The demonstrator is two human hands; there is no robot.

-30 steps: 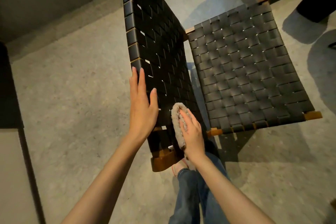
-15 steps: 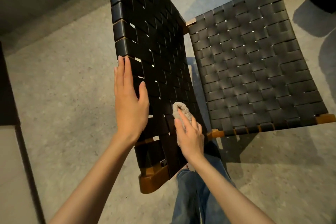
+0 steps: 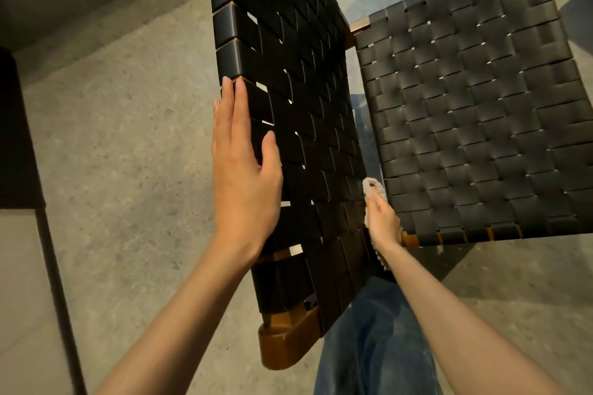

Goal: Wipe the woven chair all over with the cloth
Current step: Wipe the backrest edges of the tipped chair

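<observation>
Two hands on the woven chair (image 3: 481, 125), one of them wiping.
Your left hand (image 3: 244, 176) lies flat with straight fingers against the outer edge of the upright backrest (image 3: 298, 90). Your right hand (image 3: 383, 221) grips the pale cloth (image 3: 372, 186) and presses it to the weave low in the corner where backrest meets seat. The chair stands on the grey floor (image 3: 128, 154).
</observation>
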